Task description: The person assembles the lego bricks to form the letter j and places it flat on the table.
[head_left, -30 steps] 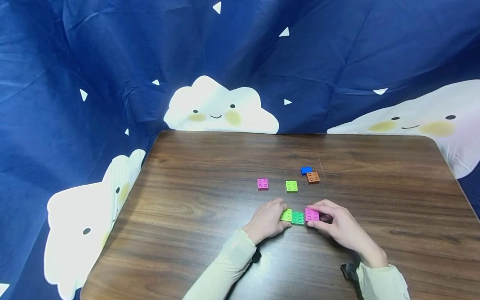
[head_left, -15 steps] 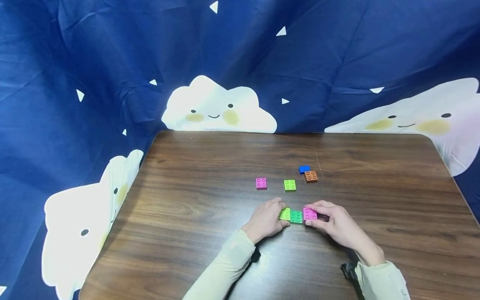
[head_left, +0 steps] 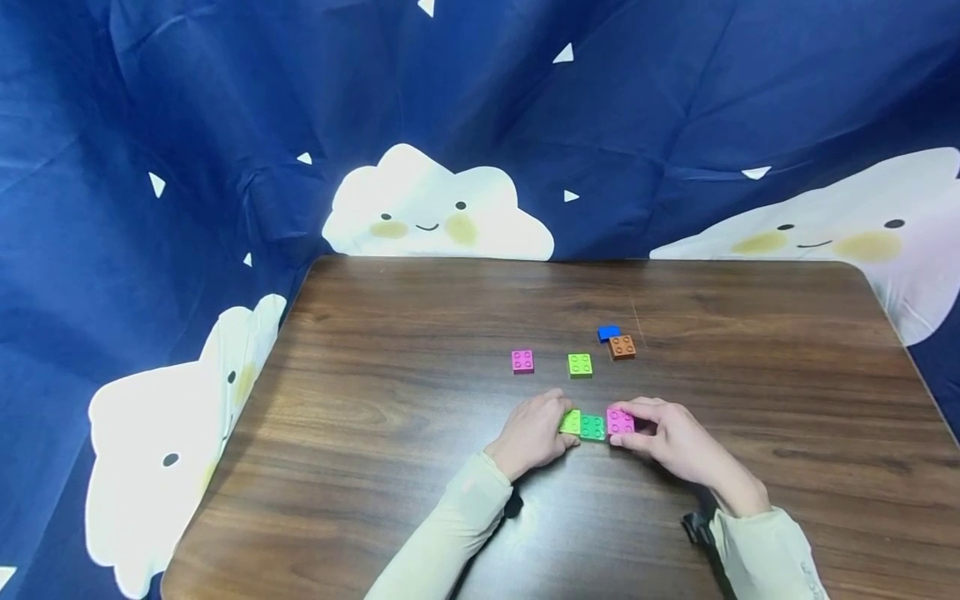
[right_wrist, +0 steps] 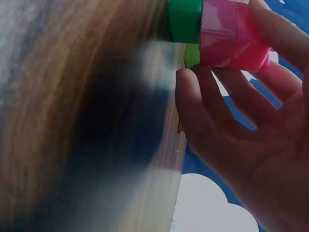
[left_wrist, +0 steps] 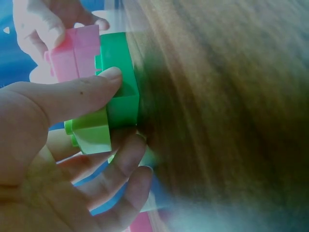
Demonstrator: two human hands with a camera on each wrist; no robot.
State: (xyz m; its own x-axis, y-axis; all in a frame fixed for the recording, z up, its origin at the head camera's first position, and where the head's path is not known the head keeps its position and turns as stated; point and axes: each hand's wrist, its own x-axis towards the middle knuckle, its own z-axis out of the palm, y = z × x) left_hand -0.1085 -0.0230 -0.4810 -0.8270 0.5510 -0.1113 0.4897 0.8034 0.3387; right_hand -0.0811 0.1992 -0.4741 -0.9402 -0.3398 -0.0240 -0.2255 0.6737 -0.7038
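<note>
Pink brick [head_left: 620, 422] is pinched by right fingers [right_wrist: 282, 34], green-and-lime stack [left_wrist: 121, 109] by left fingers [left_wrist: 87, 96].

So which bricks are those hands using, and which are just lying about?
In use, it seems:
lime brick, left hand
green brick, between hands
pink piece, right hand

Lying about:
magenta brick
second lime brick
brown brick
blue brick

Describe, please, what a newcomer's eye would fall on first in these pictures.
Probably the smiling white cloud on the dark-blue curtain, behind the far edge of the wooden table. Next, over the table, the bright pink toy-brick piece pinched in the right hand. Close beside it, the left hand grips a lime toy brick and a green toy brick.
</note>
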